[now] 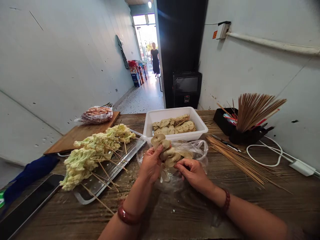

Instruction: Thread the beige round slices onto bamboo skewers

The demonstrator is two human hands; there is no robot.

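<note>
My left hand (pixel 151 161) is closed around a row of pale, round, thin food slices (pixel 158 138), threaded close together; any stick through them is hidden. The fingertips of my right hand (pixel 193 170) are pinched at the lower end of this row, touching the lowest slice. What exactly they grip there is hidden. Beneath both hands lies a crumpled clear plastic bag (pixel 201 148), with more slices showing in it. Just beyond stands a white plastic tub (pixel 148 122) holding several finished-looking skewers of the same slices (pixel 172 128).
Left: skewered cauliflower (pixel 87 156) on a metal tray (pixel 110 186), sticks jutting toward me, and a bagged reddish food (pixel 95 114) on a wooden board (pixel 72 138). Right: loose bamboo sticks (pixel 237 160), a black holder (pixel 240 136) full of sticks, and a white cable (pixel 265 165). A person (pixel 155 60) stands by the doorway.
</note>
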